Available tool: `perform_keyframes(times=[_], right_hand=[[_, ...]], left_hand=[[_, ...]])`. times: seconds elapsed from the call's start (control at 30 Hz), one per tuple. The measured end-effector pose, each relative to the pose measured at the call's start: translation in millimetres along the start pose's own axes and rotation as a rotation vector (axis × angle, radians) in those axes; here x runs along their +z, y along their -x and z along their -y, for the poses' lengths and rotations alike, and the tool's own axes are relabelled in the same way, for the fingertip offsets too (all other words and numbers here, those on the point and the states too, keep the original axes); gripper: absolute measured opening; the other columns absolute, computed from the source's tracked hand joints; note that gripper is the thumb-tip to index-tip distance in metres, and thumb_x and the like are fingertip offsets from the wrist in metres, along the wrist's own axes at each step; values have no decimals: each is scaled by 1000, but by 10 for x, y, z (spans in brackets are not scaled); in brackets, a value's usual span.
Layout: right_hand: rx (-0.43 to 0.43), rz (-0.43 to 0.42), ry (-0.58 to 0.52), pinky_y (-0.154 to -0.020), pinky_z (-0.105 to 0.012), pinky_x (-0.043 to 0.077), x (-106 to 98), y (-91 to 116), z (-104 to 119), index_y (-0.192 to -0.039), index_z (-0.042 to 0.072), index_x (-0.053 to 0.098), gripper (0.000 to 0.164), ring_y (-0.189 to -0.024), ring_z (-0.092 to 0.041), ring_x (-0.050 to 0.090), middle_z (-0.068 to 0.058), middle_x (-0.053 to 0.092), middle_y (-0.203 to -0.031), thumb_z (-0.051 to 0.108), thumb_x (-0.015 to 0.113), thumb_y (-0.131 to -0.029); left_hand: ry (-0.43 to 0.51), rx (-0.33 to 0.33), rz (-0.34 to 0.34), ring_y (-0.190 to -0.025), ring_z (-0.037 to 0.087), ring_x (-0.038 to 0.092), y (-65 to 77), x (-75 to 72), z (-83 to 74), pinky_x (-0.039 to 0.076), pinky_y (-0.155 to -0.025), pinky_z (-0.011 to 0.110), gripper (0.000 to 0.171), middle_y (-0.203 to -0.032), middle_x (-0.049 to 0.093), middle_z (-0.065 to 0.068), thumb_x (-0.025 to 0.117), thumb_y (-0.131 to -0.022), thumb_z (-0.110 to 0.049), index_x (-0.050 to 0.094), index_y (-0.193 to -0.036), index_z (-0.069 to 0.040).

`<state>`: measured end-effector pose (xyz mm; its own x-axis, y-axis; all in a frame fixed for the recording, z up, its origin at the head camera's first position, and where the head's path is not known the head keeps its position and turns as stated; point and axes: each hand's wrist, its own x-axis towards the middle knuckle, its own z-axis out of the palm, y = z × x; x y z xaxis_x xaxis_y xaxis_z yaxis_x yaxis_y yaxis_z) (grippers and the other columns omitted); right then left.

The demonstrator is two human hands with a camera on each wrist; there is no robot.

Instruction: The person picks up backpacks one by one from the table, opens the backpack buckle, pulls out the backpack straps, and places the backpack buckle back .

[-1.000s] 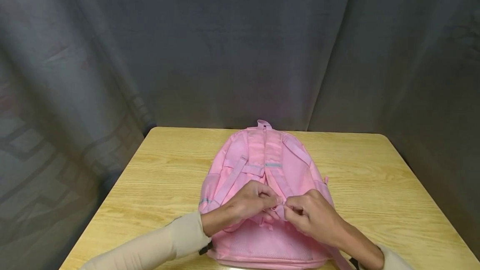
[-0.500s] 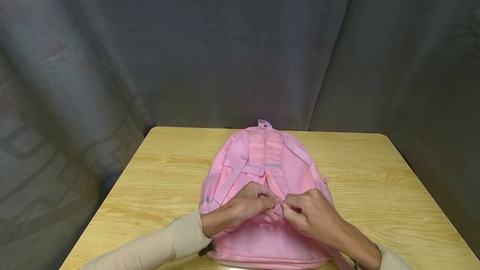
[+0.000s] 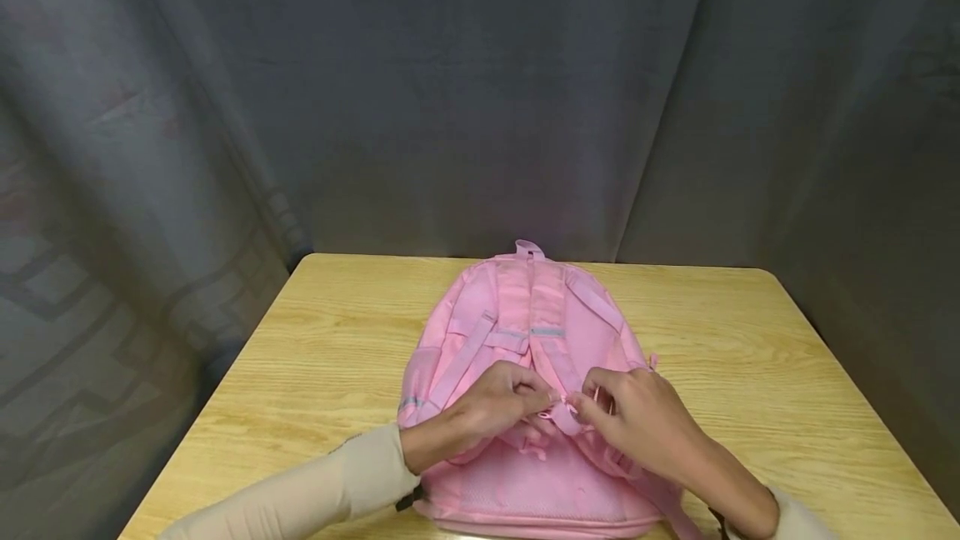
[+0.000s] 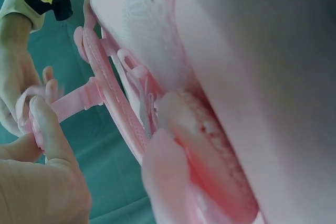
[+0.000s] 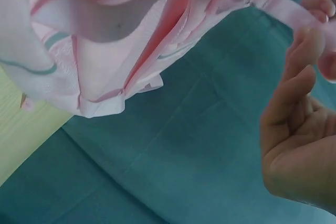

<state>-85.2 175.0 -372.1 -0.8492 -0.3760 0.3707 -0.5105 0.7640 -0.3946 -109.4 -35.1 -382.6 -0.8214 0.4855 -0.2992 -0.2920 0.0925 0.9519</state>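
A pink backpack [image 3: 536,494] lies on the table, its back panel and shoulder straps facing up and its top loop pointing away. Over its lower middle, my left hand [image 3: 495,402] pinches a small pink plastic piece on a strap between thumb and forefinger. In the left wrist view that pink piece [image 4: 37,132] is mostly covered by the fingers. My right hand [image 3: 637,415] is close beside it on the right, its thumb and forefinger on the pink webbing strap [image 3: 566,421]. The right wrist view shows this webbing [image 5: 294,14] stretched from the backpack toward both hands.
The wood-grain table [image 3: 337,340] extends on both sides of the backpack. Dark grey curtains [image 3: 465,107] hang behind and along the sides. A pink zip pull [image 3: 653,361] sticks out at the bag's right edge. Another shoulder strap [image 3: 465,361] crosses the left half.
My right hand has shifted slightly right and up, with its forefinger lifted apart from the thumb. More of the webbing shows between the hands. The left hand and backpack stay in place.
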Motion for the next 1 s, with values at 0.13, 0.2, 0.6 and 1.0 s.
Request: perform_keyframes(times=[0.13,0.2,0.6,1.0], right_hand=[[42,22,-41,-52,-17,40,2,-14,-38,-83,26,64,13,-58,8,44,23,53,-66,21,68,-94],[19,23,-102,-57,-20,46,20,-26,-61,-92,23,65,10,-67,5,50,18,61,-80,14,65,-96],[30,548,-783,-54,-26,54,15,-60,-327,-116,13,61,23,-68,-11,59,-5,66,-88,2,48,-101],[-140,683,-925,-51,-16,43,48,-40,-506,-126,8,58,25,-67,2,46,-17,54,-86,4,43,-106]], left_hand=[[0,-1,0,-74,37,73,-4,-7,5,62,-70,48,12,-80,73,15,65,-95,-8,71,-95,3],[-1,-7,5,-73,35,73,-10,-10,10,63,-70,46,12,-79,73,14,65,-95,-8,71,-96,3],[35,-52,139,-84,36,74,-31,-65,49,62,-78,49,14,-88,73,18,66,-94,-7,68,-103,4],[30,-49,198,-82,35,74,-51,-101,36,61,-80,51,15,-83,72,12,67,-93,-4,67,-105,4]])
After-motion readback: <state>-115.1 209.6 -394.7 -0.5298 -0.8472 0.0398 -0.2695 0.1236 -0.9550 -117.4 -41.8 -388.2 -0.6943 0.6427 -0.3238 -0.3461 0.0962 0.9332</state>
